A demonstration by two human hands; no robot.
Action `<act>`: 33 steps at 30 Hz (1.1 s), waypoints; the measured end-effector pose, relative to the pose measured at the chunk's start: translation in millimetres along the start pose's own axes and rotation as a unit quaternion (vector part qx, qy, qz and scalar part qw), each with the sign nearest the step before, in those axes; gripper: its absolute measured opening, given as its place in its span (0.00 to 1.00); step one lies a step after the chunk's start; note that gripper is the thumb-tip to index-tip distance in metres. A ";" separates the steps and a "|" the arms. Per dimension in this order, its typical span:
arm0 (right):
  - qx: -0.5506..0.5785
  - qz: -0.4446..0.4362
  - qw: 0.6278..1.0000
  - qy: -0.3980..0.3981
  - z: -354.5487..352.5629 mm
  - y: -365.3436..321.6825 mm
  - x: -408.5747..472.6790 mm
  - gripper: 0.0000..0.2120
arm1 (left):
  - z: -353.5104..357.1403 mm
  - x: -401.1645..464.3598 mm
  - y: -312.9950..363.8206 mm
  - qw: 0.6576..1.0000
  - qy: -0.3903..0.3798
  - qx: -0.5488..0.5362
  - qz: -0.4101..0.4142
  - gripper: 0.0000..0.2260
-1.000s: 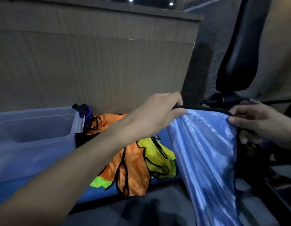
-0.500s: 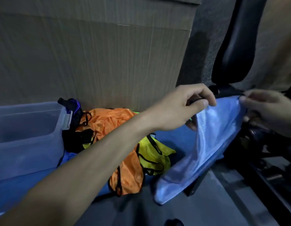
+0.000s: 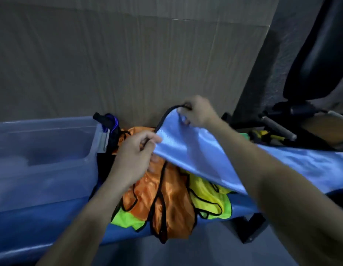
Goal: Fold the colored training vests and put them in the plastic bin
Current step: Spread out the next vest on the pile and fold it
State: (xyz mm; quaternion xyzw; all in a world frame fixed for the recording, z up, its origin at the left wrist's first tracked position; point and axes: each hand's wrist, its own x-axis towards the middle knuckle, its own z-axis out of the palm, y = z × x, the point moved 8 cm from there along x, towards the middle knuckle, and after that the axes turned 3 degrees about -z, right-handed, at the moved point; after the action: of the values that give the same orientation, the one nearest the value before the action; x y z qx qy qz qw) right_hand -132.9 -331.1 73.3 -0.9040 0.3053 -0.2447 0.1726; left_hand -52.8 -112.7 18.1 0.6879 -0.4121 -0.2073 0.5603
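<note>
Two hands pinching blue vest [image 3: 188,150] by its black trim, left hand [image 3: 135,156] low, right hand [image 3: 196,112] raised, above orange vest [image 3: 166,204], bin [image 3: 90,156] at left

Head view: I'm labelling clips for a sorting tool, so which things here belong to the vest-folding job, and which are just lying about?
Part of the job:
- blue vest, pinched by the left hand and the right hand
- orange vest
- yellow-green vest
- plastic bin

Just lying about:
- black office chair
- cardboard sheet behind the pile
- black and purple item beside the bin
</note>
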 end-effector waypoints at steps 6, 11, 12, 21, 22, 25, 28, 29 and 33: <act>0.118 -0.036 0.990 -0.070 151.6 -27.4 -6.1 0.03 | -71.9 -16.1 -97.4 0.972 0.069 0.215 -0.070 0.12; 0.172 -0.078 0.978 -0.093 164.0 -40.8 -25.0 0.23 | -73.6 -13.3 -133.9 0.872 -0.040 0.476 -0.109 0.06; 0.183 -0.090 0.976 -0.080 158.0 -39.0 -30.6 0.24 | -69.6 -14.1 -135.7 0.856 -0.056 0.502 -0.112 0.07; 0.126 0.037 0.986 0.102 40.4 106.8 -138.0 0.08 | 81.3 -7.6 -86.9 0.891 -0.158 0.385 0.181 0.23; 0.088 0.074 0.986 0.118 25.5 135.5 -153.6 0.07 | 94.6 -6.4 -90.9 0.882 -0.164 0.402 0.185 0.25; -0.028 0.167 0.970 0.175 -17.5 217.3 -199.9 0.08 | 111.3 4.0 -102.5 0.859 -0.128 0.461 0.182 0.27; -0.083 0.275 0.933 0.216 -45.6 281.2 -233.4 0.11 | 114.9 14.0 -98.5 0.848 -0.063 0.491 0.188 0.23; -0.088 0.304 0.925 0.212 -47.6 298.6 -239.6 0.14 | 117.1 14.8 -93.6 0.850 -0.043 0.485 0.201 0.21; -0.065 0.358 0.922 0.135 -33.3 334.2 -238.3 0.26 | 138.2 10.7 -78.5 0.858 -0.036 0.442 0.261 0.19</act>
State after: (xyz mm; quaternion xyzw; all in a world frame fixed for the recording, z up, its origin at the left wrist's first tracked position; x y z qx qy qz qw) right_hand -472.8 -436.9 -133.8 -0.7019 0.6443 -0.2660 0.1464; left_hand -123.7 -201.6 -93.5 0.7223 -0.6449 0.1256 0.2160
